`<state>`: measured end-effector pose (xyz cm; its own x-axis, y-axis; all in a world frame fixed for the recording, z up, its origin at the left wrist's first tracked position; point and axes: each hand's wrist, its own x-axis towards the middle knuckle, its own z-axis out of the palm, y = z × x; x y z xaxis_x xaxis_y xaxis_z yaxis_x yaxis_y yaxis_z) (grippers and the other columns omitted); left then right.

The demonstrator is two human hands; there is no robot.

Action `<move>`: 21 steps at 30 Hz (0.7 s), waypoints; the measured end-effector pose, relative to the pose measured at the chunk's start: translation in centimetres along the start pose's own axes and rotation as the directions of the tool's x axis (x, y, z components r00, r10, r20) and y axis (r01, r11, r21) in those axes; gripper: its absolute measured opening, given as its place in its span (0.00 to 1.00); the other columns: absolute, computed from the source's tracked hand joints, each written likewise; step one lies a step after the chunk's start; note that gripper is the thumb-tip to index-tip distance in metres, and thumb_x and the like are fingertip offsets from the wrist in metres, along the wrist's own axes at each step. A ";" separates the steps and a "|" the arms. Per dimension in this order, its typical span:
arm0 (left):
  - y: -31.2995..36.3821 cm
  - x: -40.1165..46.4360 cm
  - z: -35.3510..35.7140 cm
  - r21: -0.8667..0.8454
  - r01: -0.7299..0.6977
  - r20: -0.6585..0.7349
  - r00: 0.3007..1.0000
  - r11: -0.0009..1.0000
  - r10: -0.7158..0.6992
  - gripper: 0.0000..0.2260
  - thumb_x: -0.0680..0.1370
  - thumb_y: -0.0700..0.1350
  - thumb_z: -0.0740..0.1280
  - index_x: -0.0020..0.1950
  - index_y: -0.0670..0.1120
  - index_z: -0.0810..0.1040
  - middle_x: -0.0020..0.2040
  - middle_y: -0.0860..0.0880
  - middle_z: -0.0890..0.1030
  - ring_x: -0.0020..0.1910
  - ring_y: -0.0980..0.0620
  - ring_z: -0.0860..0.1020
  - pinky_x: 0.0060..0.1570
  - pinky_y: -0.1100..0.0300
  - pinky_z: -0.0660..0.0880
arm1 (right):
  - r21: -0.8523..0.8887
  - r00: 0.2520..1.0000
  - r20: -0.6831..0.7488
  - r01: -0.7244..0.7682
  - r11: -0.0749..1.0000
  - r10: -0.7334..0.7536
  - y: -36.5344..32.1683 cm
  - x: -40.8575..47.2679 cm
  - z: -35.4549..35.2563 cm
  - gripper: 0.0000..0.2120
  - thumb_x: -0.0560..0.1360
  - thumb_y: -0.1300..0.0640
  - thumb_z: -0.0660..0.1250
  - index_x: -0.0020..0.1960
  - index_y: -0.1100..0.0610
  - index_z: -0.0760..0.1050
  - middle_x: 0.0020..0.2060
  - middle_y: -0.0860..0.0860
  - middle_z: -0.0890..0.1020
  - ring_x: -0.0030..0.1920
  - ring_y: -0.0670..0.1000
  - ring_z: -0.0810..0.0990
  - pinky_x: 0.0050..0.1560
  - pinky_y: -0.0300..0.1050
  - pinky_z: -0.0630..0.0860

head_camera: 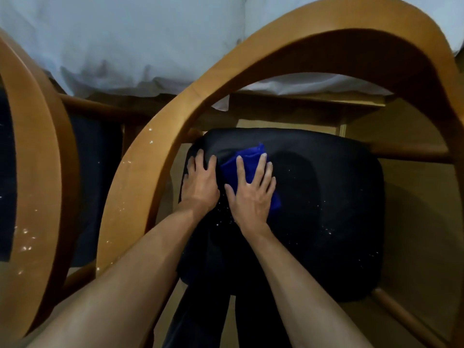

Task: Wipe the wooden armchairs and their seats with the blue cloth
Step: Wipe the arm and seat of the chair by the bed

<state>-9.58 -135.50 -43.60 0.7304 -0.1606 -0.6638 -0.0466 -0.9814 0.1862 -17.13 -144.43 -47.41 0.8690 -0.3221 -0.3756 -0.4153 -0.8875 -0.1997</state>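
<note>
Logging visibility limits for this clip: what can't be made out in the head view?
- Blue cloth: mostly covered by the right hand; its full extent is hidden.
- Seat near edge: hidden by both forearms and the person's dark trousers.
- Second armchair: cut off by the left frame edge.
- Left hand: palm contact with the seat is unseen.
</note>
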 end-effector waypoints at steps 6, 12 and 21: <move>0.3 1.9 1.1 0.041 -0.041 -0.028 0.999 0.998 0.042 0.39 0.76 0.37 0.63 0.78 0.54 0.43 0.78 0.48 0.37 0.77 0.43 0.41 0.74 0.41 0.53 | -0.073 0.975 -0.164 0.142 0.987 -0.152 2.7 0.9 1.7 0.31 0.77 0.51 0.63 0.77 0.47 0.55 0.72 0.66 0.57 0.68 0.65 0.65 0.60 0.61 0.69; 0.3 2.4 1.5 0.074 -0.047 -0.022 0.999 0.996 0.049 0.40 0.76 0.36 0.63 0.78 0.54 0.42 0.78 0.48 0.37 0.77 0.43 0.38 0.74 0.40 0.51 | -0.179 0.890 -0.231 0.358 0.916 -0.393 11.0 2.4 -0.5 0.30 0.73 0.65 0.59 0.73 0.49 0.62 0.68 0.63 0.62 0.60 0.63 0.67 0.51 0.60 0.73; 1.1 2.6 2.2 0.077 -0.040 -0.027 0.999 0.996 0.043 0.40 0.74 0.36 0.63 0.78 0.52 0.43 0.78 0.46 0.36 0.76 0.39 0.38 0.72 0.35 0.49 | 0.159 0.846 -0.370 -0.349 0.924 0.383 17.8 1.8 -2.5 0.23 0.76 0.61 0.65 0.71 0.52 0.68 0.68 0.64 0.68 0.57 0.65 0.72 0.55 0.60 0.72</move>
<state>-9.24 -137.21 -46.68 0.7456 -0.1995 -0.6358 -0.1288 -0.9793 0.1562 -22.28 -161.65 -49.38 0.6757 -0.7348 -0.0592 -0.7294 -0.6548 -0.1977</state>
